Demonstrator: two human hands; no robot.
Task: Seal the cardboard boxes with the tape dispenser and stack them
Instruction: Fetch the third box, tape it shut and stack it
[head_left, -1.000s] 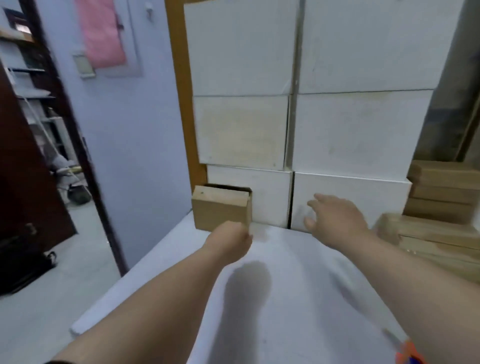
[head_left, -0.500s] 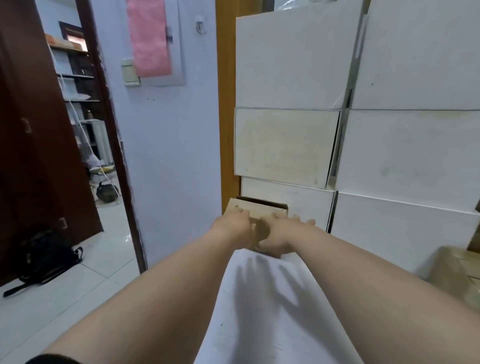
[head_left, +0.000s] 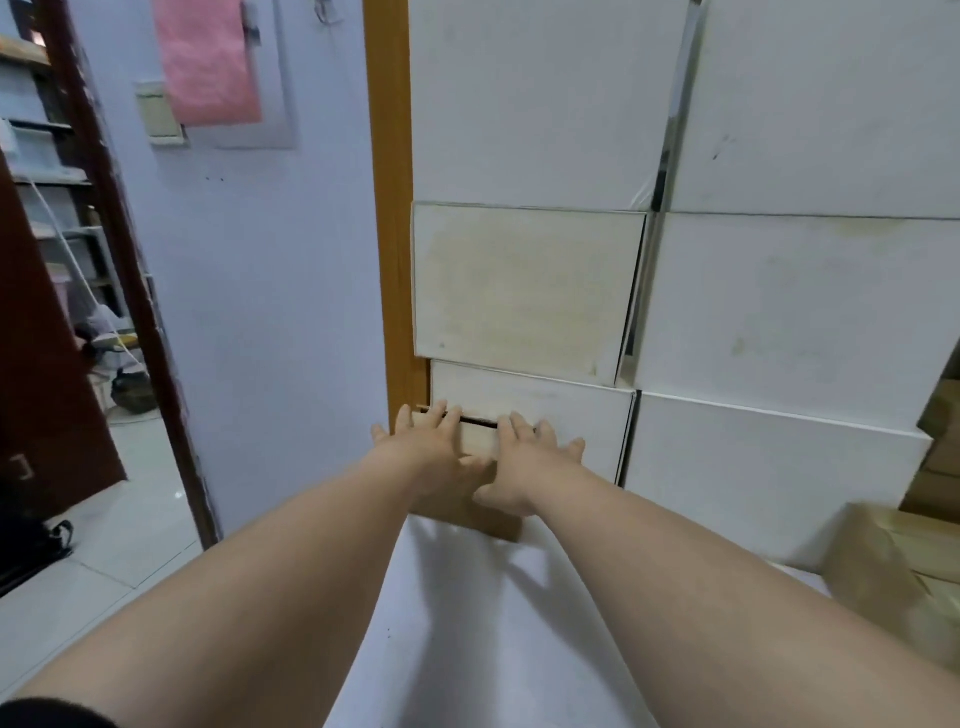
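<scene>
A small brown cardboard box (head_left: 479, 439) sits at the far left corner of the white table (head_left: 467, 649), against the stacked white boxes. My left hand (head_left: 426, 452) lies flat on its top left part, fingers spread. Beside it, my right hand (head_left: 524, 462) rests flat on the top right part, fingers also spread. Both hands cover most of the box; only a strip of its top and its lower front edge show. No tape dispenser is in view.
Large white boxes (head_left: 779, 312) are stacked like a wall behind the table. Brown cardboard boxes (head_left: 893, 582) lie at the right edge. An orange door frame (head_left: 389, 208) and a pale wall stand left, with an open doorway and tiled floor (head_left: 104, 545) beyond.
Both hands went forward onto the small brown box: the left from its front face to its top, the right across from the right. My view swung left, and the box stack slid right.
</scene>
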